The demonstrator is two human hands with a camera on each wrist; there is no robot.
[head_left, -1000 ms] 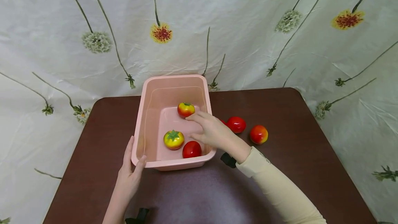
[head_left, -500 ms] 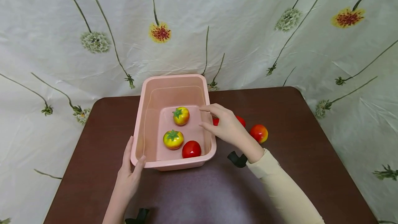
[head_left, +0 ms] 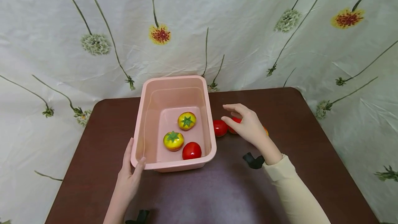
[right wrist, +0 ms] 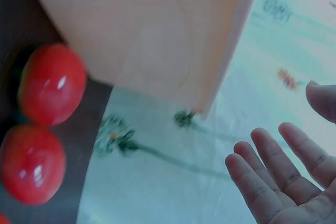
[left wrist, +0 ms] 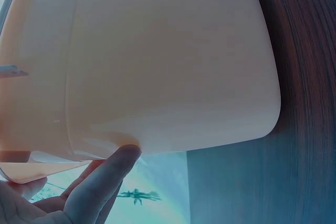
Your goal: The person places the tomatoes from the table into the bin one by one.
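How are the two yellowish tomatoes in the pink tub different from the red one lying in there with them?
The two yellowish tomatoes are yellow blushed with orange; the red tomato is plain red. Both yellowish ones show a green leafy cap on top; the red one shows none. All three are round, glossy, similar in size, and rest on the floor of the pink tub.

Under the thumb of the left hand [head_left: 128,177] the pink basin [head_left: 174,165] looks like smooth plastic with a soft, satin sheen. Just beyond the fingertips of the right hand [head_left: 248,127], the red tomatoes [head_left: 220,128] are glossy, with bright highlights. The table [head_left: 202,196] below both hands is dark, polished wood-look board. The flowered backdrop [head_left: 248,37] past the fingers is creased, matt sheeting.
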